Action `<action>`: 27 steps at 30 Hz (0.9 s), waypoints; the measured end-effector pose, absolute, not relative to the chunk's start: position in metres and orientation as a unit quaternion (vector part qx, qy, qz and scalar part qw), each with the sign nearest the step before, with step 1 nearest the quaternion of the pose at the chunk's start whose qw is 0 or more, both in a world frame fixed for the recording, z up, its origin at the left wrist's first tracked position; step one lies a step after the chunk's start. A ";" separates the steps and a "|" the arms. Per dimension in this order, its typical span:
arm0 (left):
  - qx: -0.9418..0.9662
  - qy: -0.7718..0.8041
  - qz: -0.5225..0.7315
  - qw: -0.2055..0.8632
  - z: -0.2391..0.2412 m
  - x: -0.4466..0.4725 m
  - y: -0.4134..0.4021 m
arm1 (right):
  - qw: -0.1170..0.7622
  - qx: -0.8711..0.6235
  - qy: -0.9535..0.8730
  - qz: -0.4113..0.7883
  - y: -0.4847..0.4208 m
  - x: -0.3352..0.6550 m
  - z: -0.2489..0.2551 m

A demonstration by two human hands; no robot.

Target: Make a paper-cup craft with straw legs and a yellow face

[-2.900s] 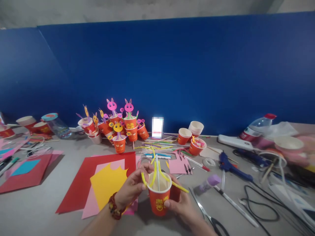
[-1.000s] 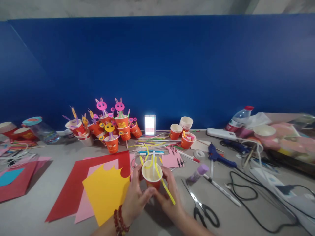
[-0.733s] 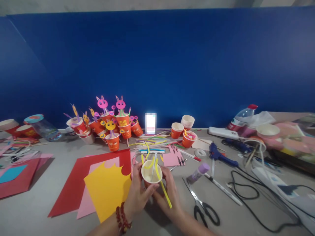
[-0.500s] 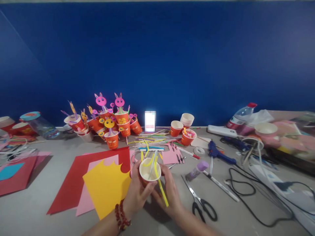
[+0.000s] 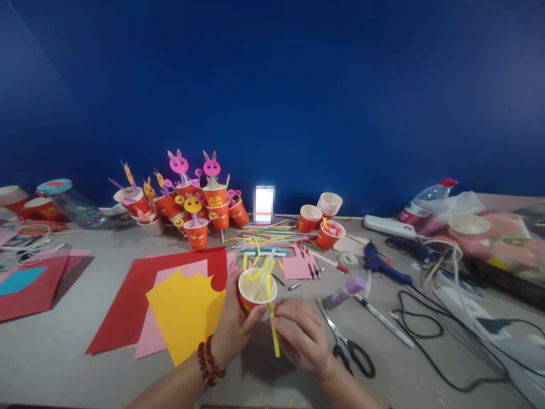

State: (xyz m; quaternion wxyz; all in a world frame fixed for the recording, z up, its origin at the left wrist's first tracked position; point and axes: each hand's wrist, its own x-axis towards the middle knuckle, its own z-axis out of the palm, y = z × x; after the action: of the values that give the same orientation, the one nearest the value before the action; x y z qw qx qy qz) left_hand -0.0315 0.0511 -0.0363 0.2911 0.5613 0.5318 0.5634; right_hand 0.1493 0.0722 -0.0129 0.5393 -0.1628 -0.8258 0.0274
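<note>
Grey table (image 5: pixel 110 258), blue wall (image 5: pixel 323 102), left hand (image 5: pixel 233 325) gripping paper cup (image 5: pixel 248 288), right hand (image 5: pixel 304 335) pinching yellow straw (image 5: pixel 275 341)

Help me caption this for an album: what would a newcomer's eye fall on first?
Likely the red cups topped with pink and yellow faces, left of centre before the blue wall. Next, the scalloped yellow sheet, lying on pink paper and red paper at the near left. Near the middle, the left hand holds a red cup, the right hand at its overhanging yellow straw.
</note>
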 end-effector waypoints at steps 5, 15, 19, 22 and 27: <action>0.587 0.512 0.564 0.273 -0.040 -0.032 0.051 | 0.567 -0.169 -0.802 0.085 0.071 0.145 -0.015; 0.650 0.491 0.545 0.200 -0.044 -0.038 0.050 | 0.556 -0.229 -0.779 0.179 0.071 0.146 -0.012; 0.665 0.477 0.550 0.167 -0.048 -0.040 0.049 | 0.576 -0.249 -0.747 0.220 0.069 0.142 -0.015; 0.672 0.478 0.549 0.134 -0.050 -0.040 0.048 | 0.592 -0.286 -0.711 0.250 0.066 0.140 -0.018; 0.684 0.465 0.549 0.119 -0.049 -0.041 0.049 | 0.552 -0.318 -0.701 0.320 0.066 0.143 -0.019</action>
State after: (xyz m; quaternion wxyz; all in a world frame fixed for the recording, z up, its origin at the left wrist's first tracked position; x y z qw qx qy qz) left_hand -0.0414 0.0492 -0.0493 0.1188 0.6842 0.4650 0.5491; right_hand 0.1435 0.0656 -0.0189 0.5519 -0.3183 -0.7012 0.3199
